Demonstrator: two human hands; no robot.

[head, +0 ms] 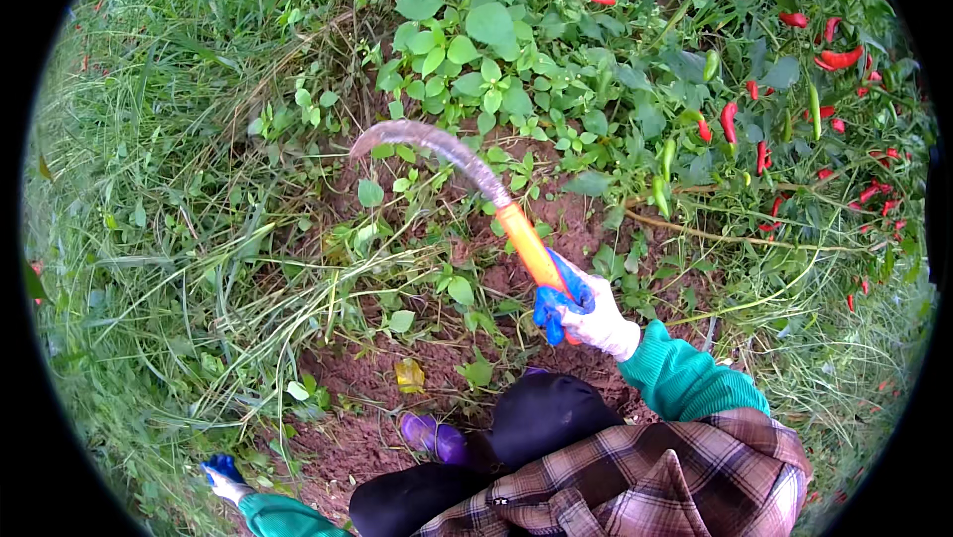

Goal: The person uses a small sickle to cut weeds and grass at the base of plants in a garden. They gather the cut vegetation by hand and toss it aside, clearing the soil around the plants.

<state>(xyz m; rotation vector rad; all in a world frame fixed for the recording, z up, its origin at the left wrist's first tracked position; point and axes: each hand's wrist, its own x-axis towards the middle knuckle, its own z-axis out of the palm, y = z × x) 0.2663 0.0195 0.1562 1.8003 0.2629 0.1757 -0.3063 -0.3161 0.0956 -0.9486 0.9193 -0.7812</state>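
Note:
My right hand [588, 314], in a white work glove with blue coated fingers, grips the orange handle of a sickle [527, 243]. The sickle's curved metal blade arcs up and to the left over low weeds and soil, its tip pointing left. At the lower left my left hand [225, 476], in a matching glove, is at the edge of the tall grass [149, 358], well apart from the sickle. Its fingers look curled, but whether they hold anything cannot be told.
Chilli plants with red peppers [728, 122] and green ones stand at the right. Broad-leaved weeds [490, 25] grow ahead. Cut-looking grass stalks [327, 287] lie left of centre. Reddish soil [357, 440] and a purple boot [433, 436] are below, with a yellow leaf [409, 375] nearby.

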